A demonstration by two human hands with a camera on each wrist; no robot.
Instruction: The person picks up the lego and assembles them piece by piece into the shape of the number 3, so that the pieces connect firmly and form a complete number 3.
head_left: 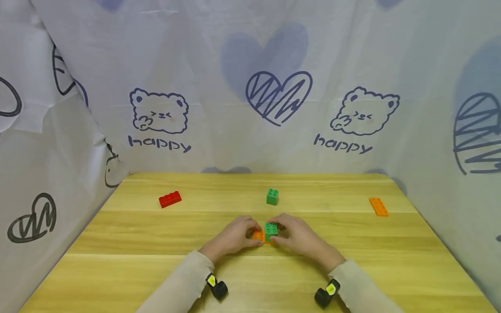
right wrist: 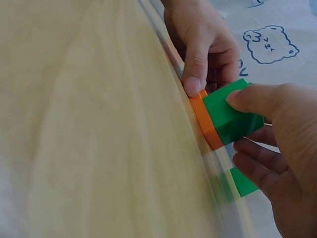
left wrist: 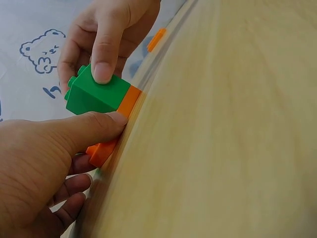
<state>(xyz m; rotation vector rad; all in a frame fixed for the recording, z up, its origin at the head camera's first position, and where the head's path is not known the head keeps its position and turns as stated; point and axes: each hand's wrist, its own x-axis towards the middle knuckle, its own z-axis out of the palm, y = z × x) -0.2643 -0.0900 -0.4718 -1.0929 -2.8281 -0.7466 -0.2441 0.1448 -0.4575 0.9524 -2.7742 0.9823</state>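
A flat orange toy brick (head_left: 257,235) lies on the table in front of the person, its left end between the thumb and fingers of the left hand (head_left: 236,235). On its right part sits a green toy block (head_left: 270,232) with studs on top. The right hand (head_left: 299,235) pinches this block, thumb on the near side. In the left wrist view the green block (left wrist: 96,94) stands on the orange brick (left wrist: 130,101); whether it is pressed fully down, I cannot tell. Both hands almost meet over the two pieces.
Behind the hands stands another green block (head_left: 272,197). A red brick (head_left: 170,199) lies at the back left, and a second flat orange brick (head_left: 379,207) at the back right. White printed cloth (head_left: 219,143) hangs behind the wooden table (head_left: 156,234) and along its sides.
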